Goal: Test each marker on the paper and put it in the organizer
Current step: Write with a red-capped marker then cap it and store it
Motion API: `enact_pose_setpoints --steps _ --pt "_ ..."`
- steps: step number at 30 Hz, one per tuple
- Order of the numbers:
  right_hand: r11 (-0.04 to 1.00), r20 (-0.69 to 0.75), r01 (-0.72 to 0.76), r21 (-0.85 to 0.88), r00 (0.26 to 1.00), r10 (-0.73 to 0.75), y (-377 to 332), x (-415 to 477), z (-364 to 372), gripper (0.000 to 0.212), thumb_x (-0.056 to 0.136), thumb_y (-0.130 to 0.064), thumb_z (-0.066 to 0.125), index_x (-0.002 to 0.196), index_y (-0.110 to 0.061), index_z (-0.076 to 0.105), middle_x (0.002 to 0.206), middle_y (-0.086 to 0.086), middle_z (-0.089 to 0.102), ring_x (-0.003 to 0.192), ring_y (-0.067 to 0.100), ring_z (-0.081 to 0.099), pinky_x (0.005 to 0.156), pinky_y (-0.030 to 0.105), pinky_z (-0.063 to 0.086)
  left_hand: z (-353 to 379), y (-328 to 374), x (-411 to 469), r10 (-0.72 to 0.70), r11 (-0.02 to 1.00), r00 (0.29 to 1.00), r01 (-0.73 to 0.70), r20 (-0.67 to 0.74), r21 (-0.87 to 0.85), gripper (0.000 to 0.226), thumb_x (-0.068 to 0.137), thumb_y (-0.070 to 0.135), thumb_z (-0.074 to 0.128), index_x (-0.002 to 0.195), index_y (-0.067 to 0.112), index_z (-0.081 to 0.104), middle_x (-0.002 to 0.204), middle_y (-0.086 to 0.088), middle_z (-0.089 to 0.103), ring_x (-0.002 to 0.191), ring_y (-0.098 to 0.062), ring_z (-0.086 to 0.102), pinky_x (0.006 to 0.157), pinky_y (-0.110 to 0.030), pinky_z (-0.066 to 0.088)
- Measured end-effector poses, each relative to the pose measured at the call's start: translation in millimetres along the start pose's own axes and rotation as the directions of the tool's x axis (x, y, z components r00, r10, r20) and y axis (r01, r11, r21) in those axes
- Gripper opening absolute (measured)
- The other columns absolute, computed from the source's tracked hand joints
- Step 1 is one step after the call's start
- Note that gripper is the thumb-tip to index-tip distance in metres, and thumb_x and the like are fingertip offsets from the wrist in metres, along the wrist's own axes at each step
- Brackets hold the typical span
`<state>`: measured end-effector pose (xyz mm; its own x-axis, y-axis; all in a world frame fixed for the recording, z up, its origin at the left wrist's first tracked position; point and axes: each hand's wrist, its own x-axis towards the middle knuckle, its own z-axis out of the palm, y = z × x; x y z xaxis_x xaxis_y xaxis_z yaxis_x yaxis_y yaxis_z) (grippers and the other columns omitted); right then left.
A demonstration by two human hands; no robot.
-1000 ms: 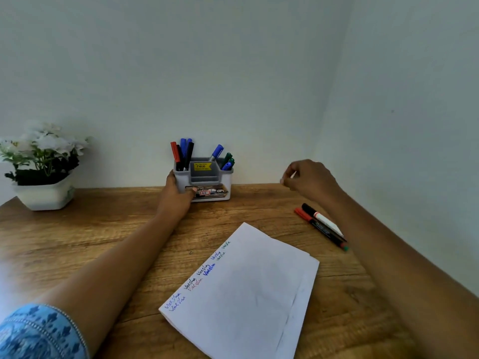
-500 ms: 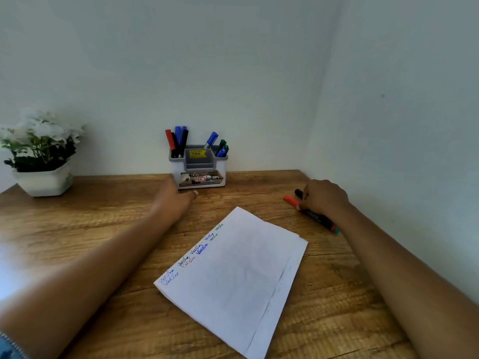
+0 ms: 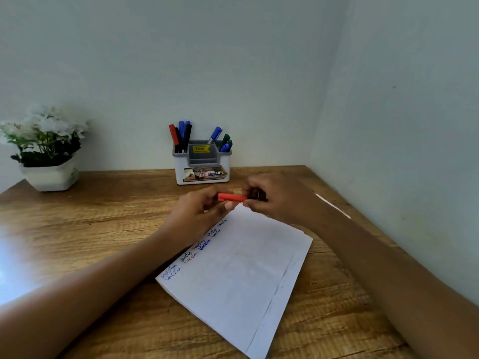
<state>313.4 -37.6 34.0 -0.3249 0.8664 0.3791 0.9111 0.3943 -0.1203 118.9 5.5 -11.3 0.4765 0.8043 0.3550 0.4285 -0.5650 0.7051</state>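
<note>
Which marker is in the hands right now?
The red-capped marker: the left hand grips its cap end and the right hand its black body. The markers in the organizer stand untouched.

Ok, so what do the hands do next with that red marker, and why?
Probably pull the red cap off. The left hand pinches it, the right hand grips the marker by its dark barrel over the paper, and the cap looks on, so it cannot write yet.
</note>
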Motion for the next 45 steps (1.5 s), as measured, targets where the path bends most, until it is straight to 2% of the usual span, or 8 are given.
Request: enact_pose_setpoints --steps 7,19,26,30,34,37,42,45 --pt "0.99 -0.123 0.125 -0.065 0.983 -0.132 6.1 1.4 6.2 0.014 0.087 -0.029 0.059 0.092 -0.018 0.065 0.08 -0.006 0.059 0.071 0.009 0.046 0.058 0.03 0.039 -0.3 -2.7 3.3 -0.047 0.945 0.999 0.051 0.021 -0.323 0.023 0.082 0.038 0.06 0.099 0.027 0.071 0.088 0.009 0.077 0.088 -0.008 0.072 0.08 -0.025 0.056" --pt "0.983 -0.094 0.153 -0.099 0.982 -0.162 12.9 3.4 8.9 0.025 0.089 -0.037 0.054 0.101 -0.024 0.072 0.074 -0.008 0.065 0.063 0.005 0.044 0.052 0.025 0.033 -3.2 -6.7 8.7 -0.038 0.938 0.999 0.045 0.026 -0.343 0.015 0.09 0.022 0.06 0.098 0.024 0.072 0.082 0.006 0.077 0.084 -0.006 0.072 0.079 -0.017 0.053" --pt "0.988 0.144 -0.107 0.112 0.985 0.09 20.1 -7.3 -23.3 0.039 0.097 -0.034 0.047 0.136 -0.035 0.045 0.088 -0.014 0.061 0.077 0.005 0.054 0.071 0.028 0.042 -25.2 -5.3 6.9 0.008 0.966 1.0 -0.013 -0.021 -0.26 0.032 0.073 0.046 0.061 0.099 0.029 0.071 0.085 0.006 0.078 0.087 -0.008 0.073 0.096 -0.037 0.052" --pt "0.624 0.078 -0.177 0.761 0.98 0.183 25.8 -10.3 -28.1 0.013 0.098 -0.014 0.048 0.108 -0.021 0.05 0.08 0.007 0.061 0.061 0.015 0.056 0.05 0.025 0.046 -46.9 -18.6 -11.9 0.2 0.978 0.98 -0.2 0.003 0.052 0.023 0.079 0.065 0.051 0.093 0.054 0.067 0.077 0.017 0.074 0.068 -0.007 0.068 0.057 -0.018 0.052" --pt "0.0 0.198 -0.204 0.979 0.951 0.238 20.4 -6.0 -18.6 0.02 0.096 -0.008 0.043 0.094 -0.015 0.061 0.08 0.008 0.07 0.053 0.012 0.063 0.043 0.022 0.051 -52.3 -26.8 -29.3 0.47 0.844 0.831 -0.521 0.297 0.125 0.037 0.088 0.046 0.06 0.114 0.022 0.071 0.116 0.01 0.071 0.109 -0.004 0.066 0.082 -0.029 0.059" --pt "-0.196 0.281 -0.25 0.948 0.947 0.154 12.1 -5.2 -4.9 0.032 0.092 -0.002 0.032 0.104 -0.01 0.061 0.086 0.007 0.074 0.059 0.011 0.068 0.043 0.022 0.054 -47.8 -27.6 -29.8 0.543 0.758 0.733 -0.638 0.409 0.138 0.034 0.091 0.036 0.061 0.115 0.014 0.071 0.122 0.003 0.068 0.119 -0.004 0.06 0.094 -0.034 0.054" --pt "0.146 0.211 -0.241 0.959 0.958 0.197 -2.8 -1.4 19.9 0.01 0.082 -0.015 0.067 0.086 -0.019 0.058 0.06 -0.002 0.054 0.049 0.008 0.048 0.038 0.017 0.034 -44.4 -32.0 -29.8 0.572 0.666 0.656 -0.722 0.493 0.188 0.035 0.094 0.04 0.058 0.12 0.018 0.068 0.124 0.005 0.067 0.122 -0.003 0.057 0.096 -0.034 0.053" --pt "0.308 0.184 -0.272 0.912 0.94 0.286 -5.7 0.1 29.4 0.012 0.088 -0.021 0.063 0.078 -0.016 0.057 0.048 -0.001 0.046 0.041 0.009 0.039 0.039 0.019 0.029 -42.3 -33.8 -28.9 0.583 0.669 0.652 -0.724 0.485 0.169 0.035 0.094 0.04 0.058 0.12 0.018 0.068 0.124 0.005 0.067 0.122 -0.002 0.057 0.097 -0.032 0.052"
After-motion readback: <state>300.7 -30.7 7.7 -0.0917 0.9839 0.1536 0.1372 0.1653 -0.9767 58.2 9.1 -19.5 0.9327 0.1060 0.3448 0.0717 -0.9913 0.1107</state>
